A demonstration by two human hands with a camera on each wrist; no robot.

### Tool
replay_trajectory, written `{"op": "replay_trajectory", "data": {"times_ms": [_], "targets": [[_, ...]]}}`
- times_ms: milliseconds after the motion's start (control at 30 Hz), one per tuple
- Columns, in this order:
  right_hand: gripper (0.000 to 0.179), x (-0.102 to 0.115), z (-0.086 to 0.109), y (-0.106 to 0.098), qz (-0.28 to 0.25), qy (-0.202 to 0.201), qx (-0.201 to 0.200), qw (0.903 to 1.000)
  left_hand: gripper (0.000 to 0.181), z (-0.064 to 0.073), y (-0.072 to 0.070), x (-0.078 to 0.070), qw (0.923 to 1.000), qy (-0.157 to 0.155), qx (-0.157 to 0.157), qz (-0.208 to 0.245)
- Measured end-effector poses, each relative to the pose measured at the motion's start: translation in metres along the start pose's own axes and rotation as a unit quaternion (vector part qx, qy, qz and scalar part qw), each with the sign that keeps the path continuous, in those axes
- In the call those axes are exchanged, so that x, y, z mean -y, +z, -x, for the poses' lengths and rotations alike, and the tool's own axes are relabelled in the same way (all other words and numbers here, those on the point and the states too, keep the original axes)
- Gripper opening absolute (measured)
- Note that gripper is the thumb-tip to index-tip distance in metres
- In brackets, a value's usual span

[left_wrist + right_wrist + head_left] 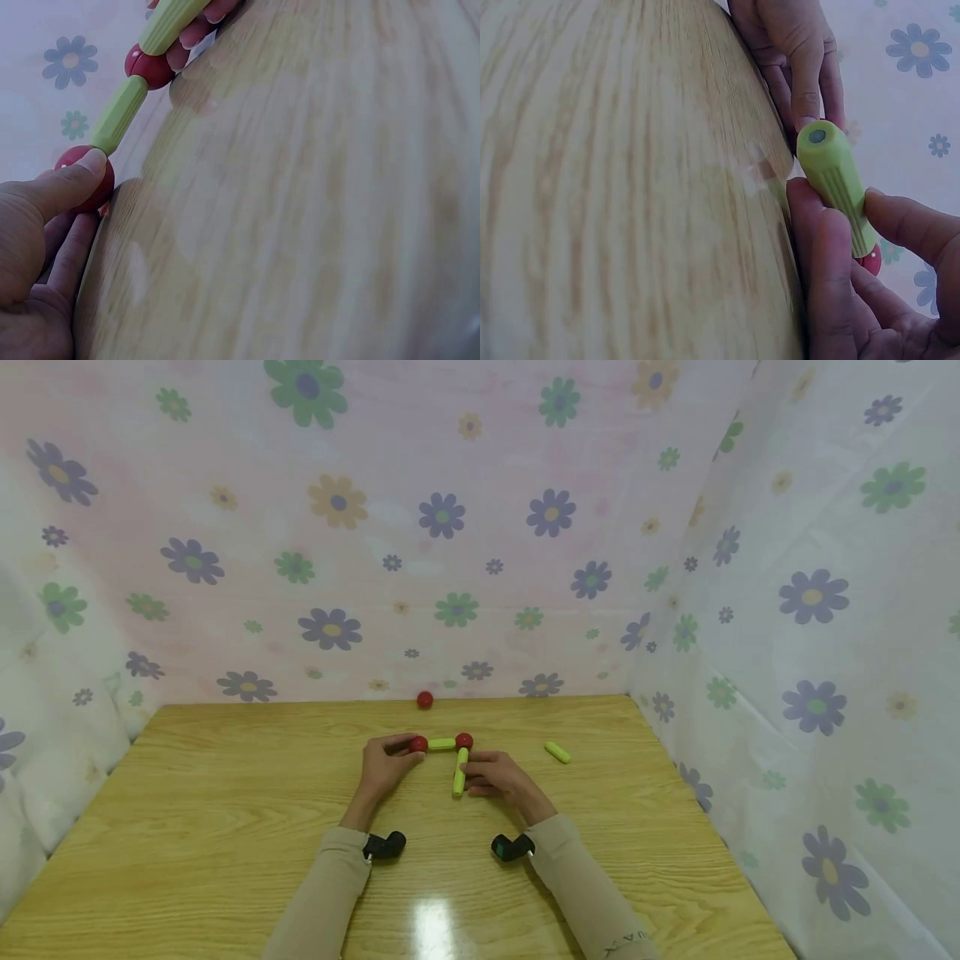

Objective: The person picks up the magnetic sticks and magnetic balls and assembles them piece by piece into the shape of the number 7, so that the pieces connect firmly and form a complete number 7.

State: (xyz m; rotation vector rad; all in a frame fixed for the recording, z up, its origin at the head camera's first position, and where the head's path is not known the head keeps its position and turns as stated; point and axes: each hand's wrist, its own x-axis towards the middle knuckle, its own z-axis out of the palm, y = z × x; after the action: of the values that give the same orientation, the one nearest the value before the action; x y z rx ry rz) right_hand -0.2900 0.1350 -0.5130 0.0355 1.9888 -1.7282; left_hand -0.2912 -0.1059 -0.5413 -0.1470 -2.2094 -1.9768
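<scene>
Flowered cloth [510,610] is backing this: left hand [385,772] is pinching the red end ball [418,744] at the corner ball's [464,741] nine o'clock, right hand [506,778] gripping the lime rod [460,777] at six, uneven twisting perhaps risking separation.

The table [225,793] has a wood-grain top, and a white patch of light [433,927] shines on it. Behind the table and at both sides there is pale cloth [510,460], printed with purple, green and orange flowers [551,513].
</scene>
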Motion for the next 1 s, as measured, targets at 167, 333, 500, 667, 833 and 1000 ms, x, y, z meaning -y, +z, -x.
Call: {"op": "replay_trajectory", "data": {"times_ms": [167, 333, 500, 667, 833, 1000], "targets": [[0.058, 0.0015, -0.0004, 0.001, 0.001, 0.006, -0.001, 1.0, 0.039, -0.0003, -0.0003, 0.0005, 1.0, -0.003, -0.003, 0.0], [0.06, 0.0021, -0.0013, 0.0019, 0.0, 0.009, 0.001, 1.0, 0.038, 0.0002, -0.0012, 0.0009, 1.0, -0.006, -0.003, 0.0], [0.06, 0.0032, -0.0015, 0.0026, -0.003, 0.015, -0.003, 0.9999, 0.039, 0.0007, -0.0009, 0.0004, 0.9999, -0.009, 0.0, -0.006], [0.058, 0.0034, -0.0038, 0.0023, -0.013, 0.021, -0.013, 0.9996, 0.039, -0.0001, 0.0003, 0.0002, 0.9999, -0.009, -0.002, -0.008], [0.057, 0.0035, -0.0041, 0.0023, -0.02, 0.022, -0.016, 0.9994, 0.038, -0.0007, 0.0009, -0.0001, 0.9999, -0.008, -0.004, -0.007], [0.057, 0.0034, -0.0031, 0.0024, -0.018, 0.015, -0.012, 0.9996, 0.038, -0.0017, 0.0012, 0.0012, 0.9999, -0.011, -0.005, -0.005]]}}
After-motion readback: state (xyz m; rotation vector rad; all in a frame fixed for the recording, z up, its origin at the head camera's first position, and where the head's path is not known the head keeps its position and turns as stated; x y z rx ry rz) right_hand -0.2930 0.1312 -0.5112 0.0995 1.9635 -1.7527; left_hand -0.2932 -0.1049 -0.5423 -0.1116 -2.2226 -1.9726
